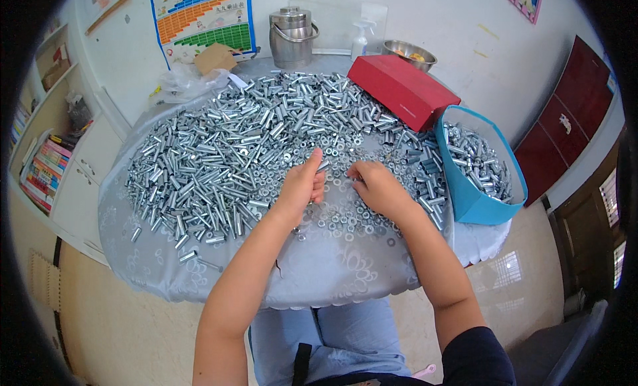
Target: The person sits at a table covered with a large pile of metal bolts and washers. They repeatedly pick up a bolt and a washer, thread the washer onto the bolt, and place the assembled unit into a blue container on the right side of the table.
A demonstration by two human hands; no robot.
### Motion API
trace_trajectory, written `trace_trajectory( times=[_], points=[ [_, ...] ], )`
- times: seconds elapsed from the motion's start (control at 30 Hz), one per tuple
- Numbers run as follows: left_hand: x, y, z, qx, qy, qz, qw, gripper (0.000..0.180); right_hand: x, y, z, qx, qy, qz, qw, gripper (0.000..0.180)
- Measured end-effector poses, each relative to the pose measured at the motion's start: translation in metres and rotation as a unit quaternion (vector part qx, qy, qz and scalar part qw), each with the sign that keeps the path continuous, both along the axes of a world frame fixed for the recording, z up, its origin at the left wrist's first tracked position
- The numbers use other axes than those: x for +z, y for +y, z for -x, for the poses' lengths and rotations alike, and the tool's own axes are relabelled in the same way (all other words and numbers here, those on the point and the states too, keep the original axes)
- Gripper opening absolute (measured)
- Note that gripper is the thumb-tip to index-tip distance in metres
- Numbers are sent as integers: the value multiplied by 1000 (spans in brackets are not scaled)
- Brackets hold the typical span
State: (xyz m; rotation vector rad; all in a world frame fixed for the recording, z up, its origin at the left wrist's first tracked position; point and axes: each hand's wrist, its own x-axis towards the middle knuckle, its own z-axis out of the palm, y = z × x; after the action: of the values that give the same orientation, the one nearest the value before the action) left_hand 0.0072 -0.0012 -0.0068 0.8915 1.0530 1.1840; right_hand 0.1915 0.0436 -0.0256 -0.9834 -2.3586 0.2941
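Observation:
Over the middle of the table, my left hand (302, 188) is closed with its thumb up. A short silver metal sleeve (323, 165) pokes out between its thumb and curled fingers. Just right of it, my right hand (380, 192) has its fingers bent and pressed together, pointing toward the left hand. Whatever is in its fingertips is too small or hidden to make out. Beneath both hands lie loose washers and nuts (342, 220). A wide heap of metal sleeves and bolts (193, 167) spreads to the left and behind.
At the right edge, a blue fabric bin (475, 203) holds assembled-looking metal pieces. A red box (402, 90) lies behind it. Farther back stand a steel pot (292, 44), a spray bottle (359, 42) and a metal bowl (425, 59). A plastic bag (189, 84) sits back left.

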Motion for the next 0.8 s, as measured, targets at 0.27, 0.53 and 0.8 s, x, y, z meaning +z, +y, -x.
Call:
trace_trajectory(
  times=[0.27,0.53,0.8],
  points=[
    [0,0,0,1,8,21,1000,49,15,-4,15,29,300,144,943,20],
    [1,-3,-5,-11,22,23,999,50,25,-13,19,102,416,293,855,23],
    [4,-3,-4,8,28,29,999,49,27,-17,19,113,409,304,853,24]
  ],
)
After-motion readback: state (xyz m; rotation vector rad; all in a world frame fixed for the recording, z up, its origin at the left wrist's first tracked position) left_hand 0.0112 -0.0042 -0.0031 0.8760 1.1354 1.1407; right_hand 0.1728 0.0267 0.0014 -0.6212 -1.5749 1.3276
